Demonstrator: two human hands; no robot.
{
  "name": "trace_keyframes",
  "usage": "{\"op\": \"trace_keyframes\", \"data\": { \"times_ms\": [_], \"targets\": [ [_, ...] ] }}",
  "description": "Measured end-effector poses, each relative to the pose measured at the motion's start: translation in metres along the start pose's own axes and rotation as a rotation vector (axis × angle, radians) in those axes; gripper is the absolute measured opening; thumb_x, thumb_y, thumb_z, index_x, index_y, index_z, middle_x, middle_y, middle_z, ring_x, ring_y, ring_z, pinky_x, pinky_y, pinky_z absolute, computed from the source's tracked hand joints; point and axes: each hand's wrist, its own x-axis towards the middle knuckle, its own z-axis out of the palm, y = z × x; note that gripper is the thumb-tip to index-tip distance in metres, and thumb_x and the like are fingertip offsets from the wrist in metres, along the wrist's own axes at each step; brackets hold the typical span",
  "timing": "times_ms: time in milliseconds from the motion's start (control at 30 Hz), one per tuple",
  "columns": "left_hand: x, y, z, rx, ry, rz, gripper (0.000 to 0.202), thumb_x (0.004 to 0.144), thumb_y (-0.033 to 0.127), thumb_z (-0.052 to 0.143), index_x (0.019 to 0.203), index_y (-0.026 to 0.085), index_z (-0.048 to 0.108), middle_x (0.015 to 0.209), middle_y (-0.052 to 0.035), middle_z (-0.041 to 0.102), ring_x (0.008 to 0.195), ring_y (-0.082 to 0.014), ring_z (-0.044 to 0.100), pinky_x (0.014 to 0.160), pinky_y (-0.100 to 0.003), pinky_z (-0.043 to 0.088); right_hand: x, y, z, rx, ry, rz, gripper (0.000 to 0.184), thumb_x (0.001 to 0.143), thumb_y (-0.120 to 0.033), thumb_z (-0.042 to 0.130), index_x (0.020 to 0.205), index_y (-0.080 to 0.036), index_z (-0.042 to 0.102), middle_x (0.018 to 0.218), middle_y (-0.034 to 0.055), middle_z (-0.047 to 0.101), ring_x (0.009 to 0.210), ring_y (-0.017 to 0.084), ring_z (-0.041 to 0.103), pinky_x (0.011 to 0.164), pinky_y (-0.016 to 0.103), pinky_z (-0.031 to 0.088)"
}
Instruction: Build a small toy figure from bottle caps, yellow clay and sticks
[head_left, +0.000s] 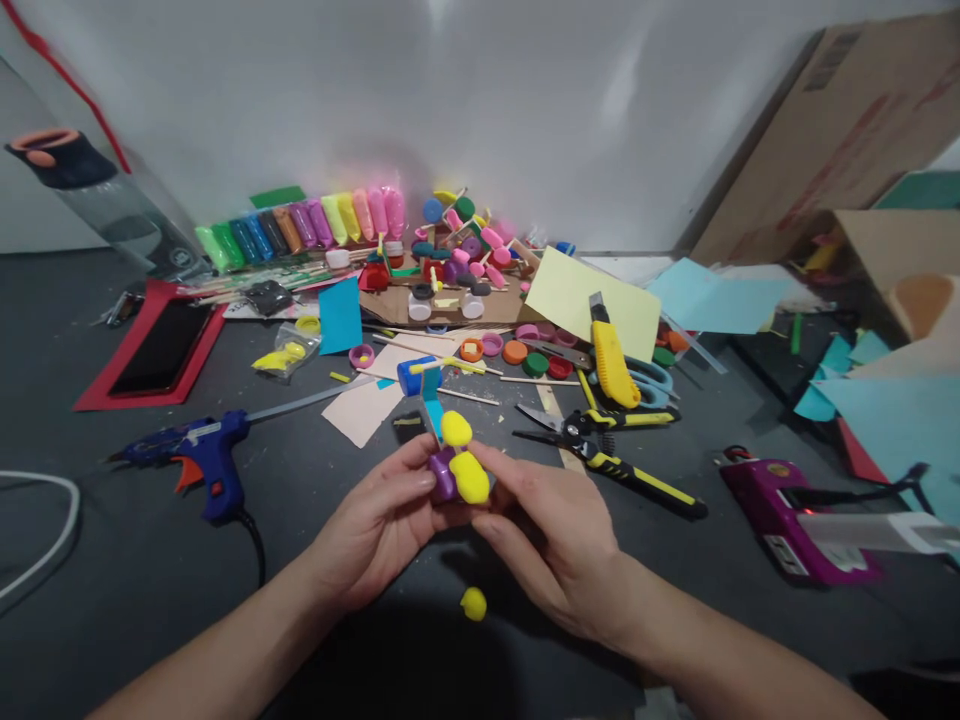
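While the left hand (382, 515) has the purple piece (443, 475) clamped between thumb and fingers, the right hand (555, 540) stands nearer the lower lump (472, 478), on its right side. Lower lump: set against the piece's right flank, long axis slanting down to the right, toward the right thumb. Upper lump (457, 429): just above, rounder. Right thumb and index are apart; index tip at the lower lump's upper right edge, apparently in contact. Whether they squeeze it: cannot tell. All held above the table (300, 480); blue strip (433, 405) rises behind. Yellow ball (473, 604) lies loose, below the hands. Glue gun (214, 460) well left; pliers (600, 461) beyond the right hand.
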Motion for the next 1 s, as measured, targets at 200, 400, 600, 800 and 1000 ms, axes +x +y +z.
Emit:
{"op": "trace_keyframes", "data": {
  "times_ms": [200,400,600,800,1000],
  "targets": [
    [0.0006,-0.0036,-0.0042,0.104,0.021,0.046,0.029,0.087,0.029,0.073,0.115,0.022,0.076,0.107,-0.0072,0.078,0.101,-0.0187,0.072,0.088,-0.025,0.057,0.0041,-0.0025,0.002,-0.15,0.003,-0.098,0.03,0.103,-0.022,0.045,0.129,-0.008,0.053,0.076,0.0041,0.069,0.062,0.016,0.059,0.056,0.028,0.043],
    [0.0009,-0.0066,-0.0075,0.161,0.064,0.09,0.028,0.083,0.031,0.078,0.11,0.025,0.078,0.103,-0.0044,0.078,0.099,-0.0171,0.072,0.085,-0.021,0.056,0.0071,-0.0041,0.0036,-0.217,-0.014,-0.129,0.035,0.103,-0.022,0.043,0.13,-0.001,0.053,0.07,0.004,0.065,0.061,0.017,0.057,0.054,0.03,0.043],
    [0.0027,-0.0085,-0.0086,0.152,0.061,0.101,0.026,0.081,0.031,0.08,0.107,0.026,0.078,0.099,-0.0031,0.078,0.094,-0.0153,0.072,0.082,-0.019,0.056,0.0047,-0.003,0.0055,-0.296,-0.024,-0.189,0.042,0.101,-0.021,0.046,0.135,0.003,0.051,0.07,0.0057,0.064,0.061,0.019,0.056,0.053,0.031,0.043],
    [0.002,-0.0074,-0.0075,0.138,0.07,0.095,0.03,0.076,0.033,0.084,0.104,0.025,0.079,0.095,-0.0029,0.077,0.09,-0.014,0.072,0.081,-0.019,0.056,0.0038,-0.0003,0.0047,-0.21,-0.043,-0.127,0.051,0.103,-0.025,0.044,0.148,-0.002,0.038,0.076,0.0055,0.067,0.063,0.018,0.059,0.056,0.029,0.047],
    [0.0026,-0.007,-0.0062,0.141,0.121,0.069,0.031,0.074,0.031,0.086,0.104,0.024,0.079,0.095,-0.0028,0.077,0.085,-0.0137,0.071,0.078,-0.021,0.057,0.0027,0.0008,0.0043,-0.176,-0.094,-0.116,0.049,0.104,-0.027,0.042,0.148,-0.006,0.039,0.072,0.0031,0.064,0.064,0.018,0.06,0.06,0.029,0.049]
  ]
}}
